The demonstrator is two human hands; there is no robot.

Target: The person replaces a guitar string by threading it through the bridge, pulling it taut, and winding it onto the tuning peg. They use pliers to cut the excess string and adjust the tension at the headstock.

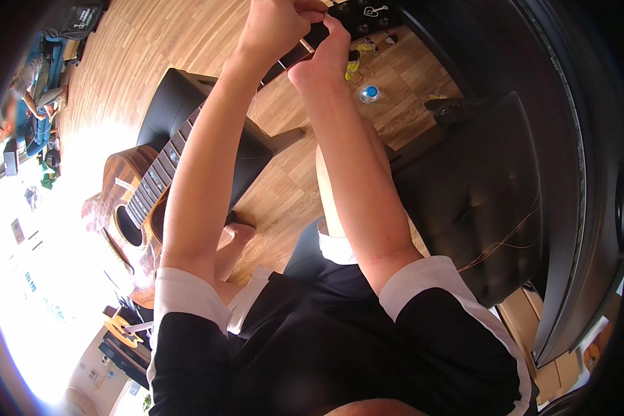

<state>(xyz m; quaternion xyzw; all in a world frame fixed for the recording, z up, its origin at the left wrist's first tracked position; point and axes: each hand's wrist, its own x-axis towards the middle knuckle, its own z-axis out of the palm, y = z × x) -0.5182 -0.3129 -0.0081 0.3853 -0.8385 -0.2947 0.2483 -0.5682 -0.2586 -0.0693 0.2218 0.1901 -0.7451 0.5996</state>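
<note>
An acoustic guitar (pixel 128 187) with a dark brown body and inlaid fretboard leans at my left. Its neck slants up and away to a black headstock (pixel 367 15) at the top edge. Both my hands meet where the neck joins the headstock. My left hand (pixel 284 26) has its fingers curled and pinched together there. Close against it, my right hand (pixel 328 52) points its thumb up at the headstock, its other fingers largely out of sight. Whatever small thing lies between the fingertips is too small to make out.
Beneath the guitar neck stands a black padded seat (pixel 170 104). Loose thin strings (pixel 503 246) trail over a black tufted bench (pixel 478 187) at right. A blue-capped bottle (pixel 369 94) stands on the wood floor. A seated person (pixel 29 90) is far left; a yellow guitar (pixel 121 331) is lower left.
</note>
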